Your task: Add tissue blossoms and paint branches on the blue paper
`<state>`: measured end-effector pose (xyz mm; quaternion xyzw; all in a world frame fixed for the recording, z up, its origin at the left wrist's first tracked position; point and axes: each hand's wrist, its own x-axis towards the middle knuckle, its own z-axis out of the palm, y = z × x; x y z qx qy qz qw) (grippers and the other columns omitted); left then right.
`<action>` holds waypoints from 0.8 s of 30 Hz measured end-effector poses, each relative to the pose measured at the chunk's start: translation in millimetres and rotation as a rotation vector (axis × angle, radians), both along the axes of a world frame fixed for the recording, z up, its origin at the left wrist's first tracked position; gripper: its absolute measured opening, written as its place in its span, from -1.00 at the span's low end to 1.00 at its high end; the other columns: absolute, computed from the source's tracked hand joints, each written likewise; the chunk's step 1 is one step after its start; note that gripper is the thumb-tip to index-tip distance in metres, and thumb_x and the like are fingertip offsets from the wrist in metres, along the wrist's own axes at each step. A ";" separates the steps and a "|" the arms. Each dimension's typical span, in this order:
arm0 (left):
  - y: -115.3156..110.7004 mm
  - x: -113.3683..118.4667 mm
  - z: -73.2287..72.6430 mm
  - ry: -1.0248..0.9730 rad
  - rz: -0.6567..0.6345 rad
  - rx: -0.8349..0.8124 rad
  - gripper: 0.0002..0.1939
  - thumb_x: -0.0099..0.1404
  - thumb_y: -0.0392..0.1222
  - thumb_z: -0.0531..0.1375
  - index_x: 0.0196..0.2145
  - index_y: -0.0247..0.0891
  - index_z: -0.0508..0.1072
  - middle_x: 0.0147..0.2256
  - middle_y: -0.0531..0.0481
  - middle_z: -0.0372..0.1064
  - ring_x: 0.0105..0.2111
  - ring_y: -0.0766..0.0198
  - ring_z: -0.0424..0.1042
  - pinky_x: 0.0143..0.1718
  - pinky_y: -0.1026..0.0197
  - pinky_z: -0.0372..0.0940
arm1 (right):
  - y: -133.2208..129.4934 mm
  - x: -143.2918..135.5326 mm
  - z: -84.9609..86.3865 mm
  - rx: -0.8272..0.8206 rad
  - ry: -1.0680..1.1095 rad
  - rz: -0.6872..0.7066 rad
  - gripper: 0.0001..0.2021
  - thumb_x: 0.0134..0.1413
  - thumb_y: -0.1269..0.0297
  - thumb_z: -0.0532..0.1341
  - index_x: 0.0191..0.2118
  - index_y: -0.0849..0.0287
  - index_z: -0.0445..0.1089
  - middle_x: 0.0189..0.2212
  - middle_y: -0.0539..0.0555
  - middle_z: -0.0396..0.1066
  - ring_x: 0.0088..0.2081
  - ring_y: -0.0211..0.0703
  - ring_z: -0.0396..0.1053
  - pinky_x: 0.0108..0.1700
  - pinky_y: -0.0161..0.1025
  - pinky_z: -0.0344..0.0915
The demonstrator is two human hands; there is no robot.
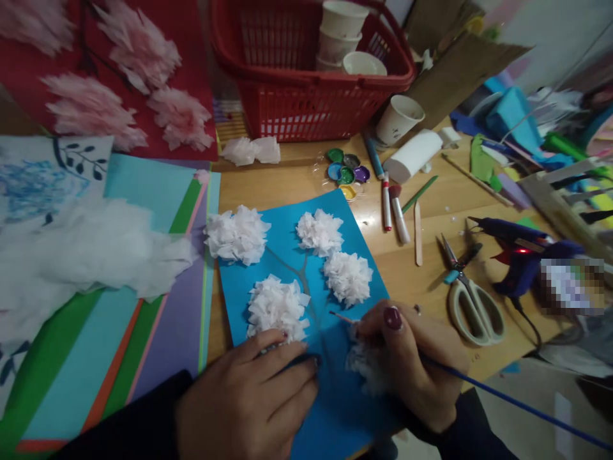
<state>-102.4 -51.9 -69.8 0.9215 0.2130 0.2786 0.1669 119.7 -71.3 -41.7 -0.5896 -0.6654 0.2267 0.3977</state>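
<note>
1. The blue sheet [301, 441] is lying on the wooden table [287, 176], at the near middle of the scene. It is looking bright and flat, and a thin dark grey tree line [303, 279] is running over it with branches.
2. Five white flowers [320, 232] are sitting on this sheet: two far, one at the right, one near left, and one partly hiding under the right hand. They are looking puffy, with many crumpled petals.
3. The right hand [416, 358] is holding one thin brush [507, 397] between narrowed fingers; its tip is pointing left, near the trunk.
4. The left hand [253, 396] is lying over the near left flower and the sheet, its fingers a little spread and gripping nothing visible. How hard it is pressing, I cannot tell.
5. Beyond the sheet, six coloured paint pots [345, 176] are standing together: two green, one blue, one grey, one purple, one yellow.
6. On the right, one wooden stick [418, 233], one pair of scissors [472, 306] and one glue gun [520, 268] are lying.
7. On the far side, one red basket [306, 112] is holding white cups [345, 19]; one more cup [400, 118] is standing outside, just right of it.
8. At the far left, four pink flowers [93, 112] are showing on a red sheet [196, 64].
</note>
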 end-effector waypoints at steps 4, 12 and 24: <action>-0.5 -3.9 -2.5 -0.004 -0.045 -0.006 -0.76 0.22 -0.26 0.20 -0.13 -0.24 0.49 -0.12 0.09 0.54 -0.06 0.26 0.41 0.21 0.14 0.03 | -3.2 21.9 20.1 -0.020 -0.049 -0.038 -0.77 0.24 0.32 0.14 -0.41 0.13 0.48 -0.55 -0.01 0.44 -0.53 -0.28 0.39 -0.48 -0.32 0.28; -3.7 -4.9 -4.0 -0.079 -0.045 0.126 -0.81 0.24 -0.29 0.15 -0.19 -0.28 0.48 -0.22 0.02 0.56 -0.14 0.25 0.43 0.18 0.06 0.08 | 52.8 47.1 59.3 0.035 0.073 -0.223 -0.67 0.15 0.01 0.20 -0.43 0.19 0.43 -0.55 0.05 0.44 -0.57 -0.24 0.39 -0.52 -0.26 0.36; -4.2 -7.9 -17.2 -0.025 -0.067 0.287 -0.85 0.22 -0.30 0.13 -0.28 -0.26 0.48 -0.29 -0.03 0.55 -0.21 0.25 0.47 0.15 0.02 0.12 | 195.6 49.7 36.0 -0.307 0.121 -0.322 -0.74 0.24 0.17 0.16 -0.19 0.31 0.41 -0.30 0.11 0.45 -0.40 -0.28 0.42 -0.35 -0.27 0.40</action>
